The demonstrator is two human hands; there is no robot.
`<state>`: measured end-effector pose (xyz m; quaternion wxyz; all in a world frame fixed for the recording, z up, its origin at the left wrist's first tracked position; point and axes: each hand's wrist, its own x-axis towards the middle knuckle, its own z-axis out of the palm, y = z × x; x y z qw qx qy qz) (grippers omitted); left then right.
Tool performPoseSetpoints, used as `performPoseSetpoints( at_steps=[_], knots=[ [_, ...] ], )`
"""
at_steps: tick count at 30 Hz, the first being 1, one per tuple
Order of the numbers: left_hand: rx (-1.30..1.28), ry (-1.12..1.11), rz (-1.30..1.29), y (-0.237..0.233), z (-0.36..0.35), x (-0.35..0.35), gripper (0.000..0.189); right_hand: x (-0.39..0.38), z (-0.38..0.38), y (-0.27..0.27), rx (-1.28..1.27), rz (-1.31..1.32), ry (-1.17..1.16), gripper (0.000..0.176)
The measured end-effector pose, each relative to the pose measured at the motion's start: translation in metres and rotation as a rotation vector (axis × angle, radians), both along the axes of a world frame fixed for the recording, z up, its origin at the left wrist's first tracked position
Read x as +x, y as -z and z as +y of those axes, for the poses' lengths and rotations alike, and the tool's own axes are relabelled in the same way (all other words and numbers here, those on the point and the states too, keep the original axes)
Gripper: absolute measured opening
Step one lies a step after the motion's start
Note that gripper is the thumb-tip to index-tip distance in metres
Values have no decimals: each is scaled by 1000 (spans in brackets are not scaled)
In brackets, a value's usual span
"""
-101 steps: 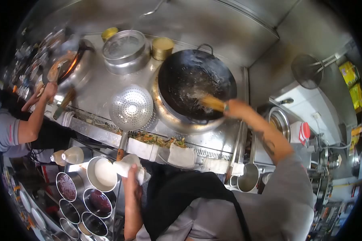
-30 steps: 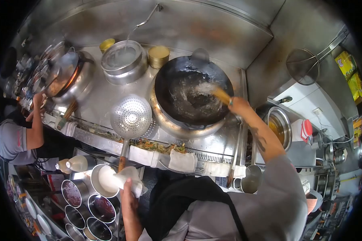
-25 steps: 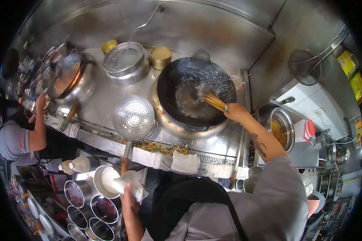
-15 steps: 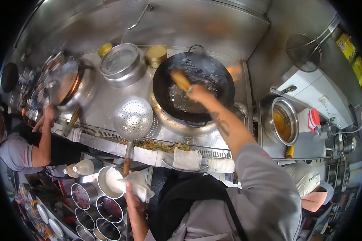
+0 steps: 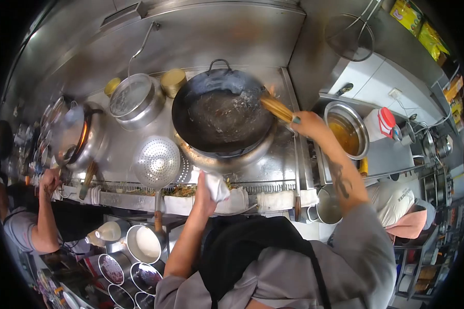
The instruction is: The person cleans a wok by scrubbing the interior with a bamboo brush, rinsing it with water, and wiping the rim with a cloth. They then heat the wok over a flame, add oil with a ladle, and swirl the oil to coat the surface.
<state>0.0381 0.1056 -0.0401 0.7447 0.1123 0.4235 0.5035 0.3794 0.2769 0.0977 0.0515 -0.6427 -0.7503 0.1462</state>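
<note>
A bamboo brush point(image 5: 277, 108) is gripped in my right hand point(image 5: 310, 125), its bristles over the right rim of the black wok point(image 5: 224, 116). Inside the wok lies a thin, wet film with some froth near the brush. My left hand point(image 5: 205, 195) holds a folded white cloth point(image 5: 217, 187) just below the wok's near edge, in front of the burner ring point(image 5: 227, 164). To the left, a perforated strainer point(image 5: 158, 161) rests on the steel counter, its wooden handle pointing toward me. Neither hand touches it.
At the left, a co-worker's hand point(image 5: 49, 181) is by another wok point(image 5: 67, 136). A lidded pot point(image 5: 134, 100) and a tin point(image 5: 173, 82) stand behind. A pot of brown liquid point(image 5: 346, 131) is at right; several metal containers, one with white contents point(image 5: 145, 244), are lower left.
The brush in my right hand has moved from the wok's middle to its right rim. My left hand has come up and right with the cloth. Less liquid shows in the wok. The view has shifted.
</note>
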Motion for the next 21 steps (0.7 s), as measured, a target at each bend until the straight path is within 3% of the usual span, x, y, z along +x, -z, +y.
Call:
performPoseSetpoints(
  at_steps=[2, 3, 5, 6, 8, 12, 14, 15, 20, 21],
  knots=[
    [-38, 40, -84, 19, 36, 14, 59, 15, -42, 31, 212, 168, 123, 42],
    [-139, -41, -95, 13, 56, 28, 58, 9, -71, 39, 92, 438, 256, 40],
    [-288, -159, -127, 10, 87, 49, 57, 14, -134, 178, 75, 759, 374, 35],
    [-244, -164, -168, 17, 94, 51, 47, 12, -161, 197, -327, 1169, 546, 32],
    [-211, -168, 5, 30, 110, 59, 30, 9, -186, 221, -838, 1483, 957, 29],
    [-195, -213, 23, 44, 113, 61, 16, 12, -206, 193, -746, 1476, 855, 32],
    [-126, -206, 98, 47, 106, 58, 13, 15, -208, 172, -540, 1377, 718, 37],
    [-123, -224, 154, 25, 93, 55, 13, 19, -208, 161, -456, 1350, 685, 38],
    [-12, -112, 301, 24, 53, 10, 24, 32, -202, 111, -85, 1296, 547, 40],
    [-41, -189, 310, -4, 42, 14, 23, 37, -199, 111, -33, 1286, 506, 39]
  ],
)
